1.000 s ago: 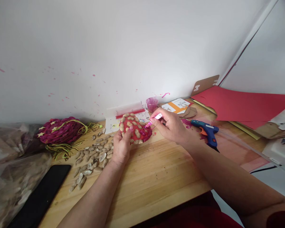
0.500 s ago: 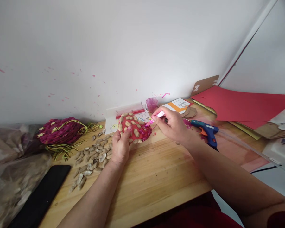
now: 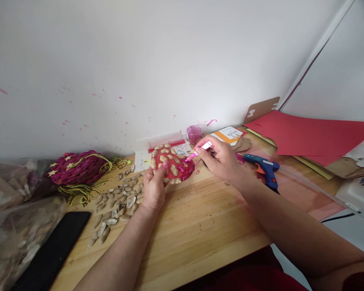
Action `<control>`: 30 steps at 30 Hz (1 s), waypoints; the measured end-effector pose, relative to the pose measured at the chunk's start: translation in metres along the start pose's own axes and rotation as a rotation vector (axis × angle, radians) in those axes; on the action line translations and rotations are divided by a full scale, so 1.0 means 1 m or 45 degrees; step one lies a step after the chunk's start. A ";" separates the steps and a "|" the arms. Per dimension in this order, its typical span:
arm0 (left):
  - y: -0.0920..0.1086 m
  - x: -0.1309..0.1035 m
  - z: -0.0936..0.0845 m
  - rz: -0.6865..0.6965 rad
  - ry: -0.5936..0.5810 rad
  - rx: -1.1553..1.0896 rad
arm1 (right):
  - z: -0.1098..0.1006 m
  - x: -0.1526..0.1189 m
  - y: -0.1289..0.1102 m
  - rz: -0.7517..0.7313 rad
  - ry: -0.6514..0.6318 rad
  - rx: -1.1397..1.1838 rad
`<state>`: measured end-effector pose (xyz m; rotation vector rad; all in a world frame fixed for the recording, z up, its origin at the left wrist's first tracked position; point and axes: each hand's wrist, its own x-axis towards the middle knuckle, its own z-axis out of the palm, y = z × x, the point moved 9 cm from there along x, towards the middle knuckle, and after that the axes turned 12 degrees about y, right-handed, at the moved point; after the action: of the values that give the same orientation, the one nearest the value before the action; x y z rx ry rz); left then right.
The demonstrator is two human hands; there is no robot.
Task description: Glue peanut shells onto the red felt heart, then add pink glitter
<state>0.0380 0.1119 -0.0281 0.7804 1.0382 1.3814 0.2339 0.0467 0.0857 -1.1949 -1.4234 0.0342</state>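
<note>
My left hand grips the near left edge of a red piece covered with peanut shells, thumb on top. The shells on its right side are painted magenta; the others are bare tan. My right hand pinches a short white-handled paintbrush, its pink tip touching the magenta shells. Behind them, against the wall, stands a clear cup stained with pink paint. Loose peanut shells lie scattered to the left of my left hand.
Left are a magenta shell-covered piece with yellow stars and cords, a black phone and plastic bags. Right are a blue glue gun, a white-orange box and red card sheets. The wooden table ends in front of me.
The brush tip has shifted very slightly over the magenta shells. Both hands keep their grips, and the surrounding things stay where they were.
</note>
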 end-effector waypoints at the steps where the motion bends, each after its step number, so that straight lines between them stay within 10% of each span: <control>1: 0.000 0.000 0.000 0.001 -0.005 0.002 | 0.000 0.000 0.000 -0.001 -0.002 0.002; 30: 0.006 0.001 0.002 0.107 -0.049 0.129 | 0.019 -0.009 -0.017 -0.148 -0.222 0.037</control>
<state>0.0376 0.1142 -0.0218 0.9307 1.0621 1.3875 0.2068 0.0445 0.0843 -1.1045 -1.6380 0.0797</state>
